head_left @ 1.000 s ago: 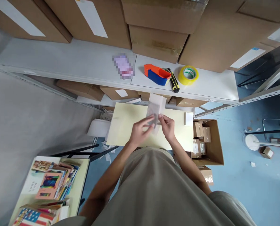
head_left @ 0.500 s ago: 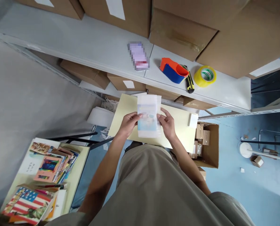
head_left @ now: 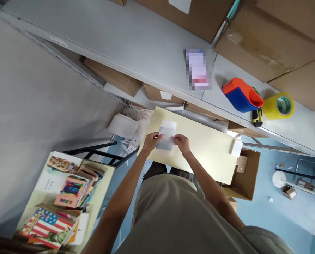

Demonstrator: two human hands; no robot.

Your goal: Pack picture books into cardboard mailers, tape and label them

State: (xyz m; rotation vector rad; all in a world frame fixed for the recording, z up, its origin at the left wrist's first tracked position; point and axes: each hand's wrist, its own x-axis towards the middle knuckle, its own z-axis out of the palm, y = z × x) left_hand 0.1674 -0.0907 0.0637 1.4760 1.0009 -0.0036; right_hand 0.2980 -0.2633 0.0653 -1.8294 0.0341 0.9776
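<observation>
Lowered since half a second ago, the clear sleeve (head_left: 167, 138) now sits mid-frame over the pale table (head_left: 210, 148), long axis pointing up-frame, pinched between left hand (head_left: 151, 141) and right hand (head_left: 182, 143), equally near.

Translucent plastic sleeve (head_left: 167, 138), matt tabletop (head_left: 207, 148)

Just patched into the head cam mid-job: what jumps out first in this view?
Both hands meet at centre: the left hand and right hand pinch a small clear sleeve with a card inside, over the pale yellow table. Up right on the grey shelf sit a red-and-blue tape dispenser and a yellow tape roll. Lower left, a stack of colourful cards covers a second table.
</observation>
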